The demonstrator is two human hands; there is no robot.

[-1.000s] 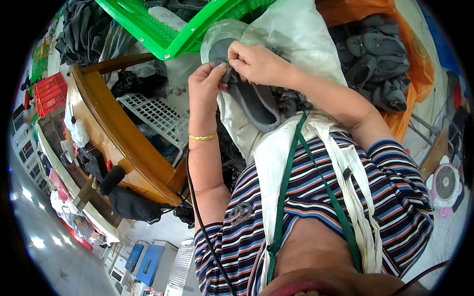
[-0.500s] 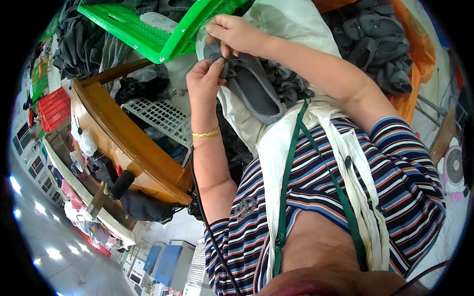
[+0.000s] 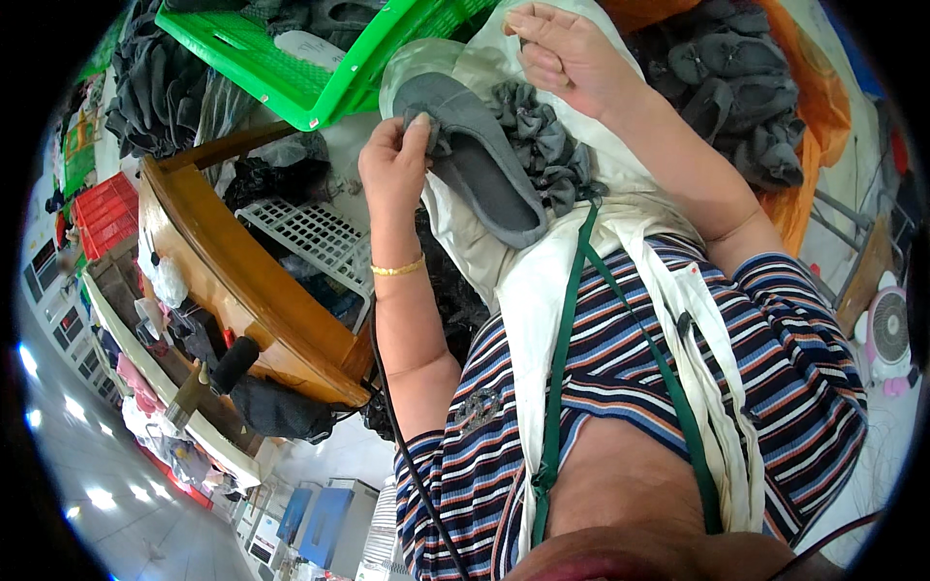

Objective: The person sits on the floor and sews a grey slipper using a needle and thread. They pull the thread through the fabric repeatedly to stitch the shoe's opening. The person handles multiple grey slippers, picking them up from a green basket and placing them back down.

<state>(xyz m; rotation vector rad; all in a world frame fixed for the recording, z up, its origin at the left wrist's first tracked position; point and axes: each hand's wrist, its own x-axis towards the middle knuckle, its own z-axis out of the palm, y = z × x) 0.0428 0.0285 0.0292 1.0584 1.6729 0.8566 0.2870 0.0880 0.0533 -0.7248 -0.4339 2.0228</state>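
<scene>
A grey fabric slipper (image 3: 494, 184) lies on the white apron (image 3: 465, 266) over my lap, its toe pointing away and its opening facing up. My left hand (image 3: 395, 165) is closed on it, thumb and fingers pinching a small grey bow (image 3: 438, 136) against the slipper's upper. Up and to the right, my right hand (image 3: 576, 63) is raised clear of the slipper with its fingers pinched together. Whatever is between those fingertips is too small to make out. Beside the slipper, on the apron, sits a heap of grey fabric bows (image 3: 547, 145).
A green plastic crate (image 3: 315, 102) with grey slippers stands at the far left. More grey slippers fill an orange bag (image 3: 823, 107) at the far right. Left of me are a curved wooden table edge (image 3: 242, 281) and a white plastic basket (image 3: 310, 232). A fan (image 3: 886, 329) stands right.
My right hand has drawn away from the slipper, up and to the right. The slipper's toe and the bow heap now show. My left hand still holds the slipper, nearly in place.
</scene>
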